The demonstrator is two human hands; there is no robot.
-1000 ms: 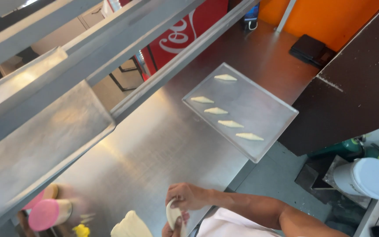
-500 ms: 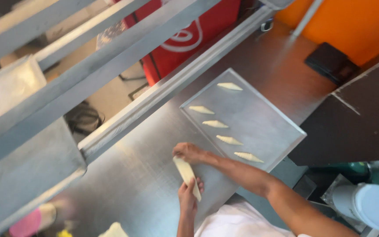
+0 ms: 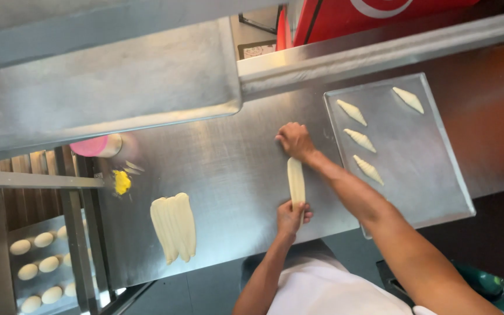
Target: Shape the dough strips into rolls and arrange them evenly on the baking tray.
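A long pale strip of dough (image 3: 296,181) lies stretched on the steel worktable (image 3: 228,169) between my two hands. My right hand (image 3: 294,140) is closed on its far end and presses it against the table. My left hand (image 3: 291,217) grips its near end by the table's front edge. Just right of my right forearm sits a flat metal baking tray (image 3: 421,175) with several rolled, pointed dough pieces (image 3: 360,140) in a loose row. A stack of similar dough strips (image 3: 173,226) rests to the left of my hands.
A yellow lump (image 3: 122,182) and a pink container (image 3: 95,146) sit at the table's left end. A steel shelf (image 3: 106,76) hangs over the table's back. Round dough balls (image 3: 36,262) fill a rack at lower left. A red cabinet (image 3: 368,17) stands behind.
My hands have drawn apart, pulling the dough strip out longer across the table. The view has swung, so the tray now sits further right and the dough stack has come into sight.
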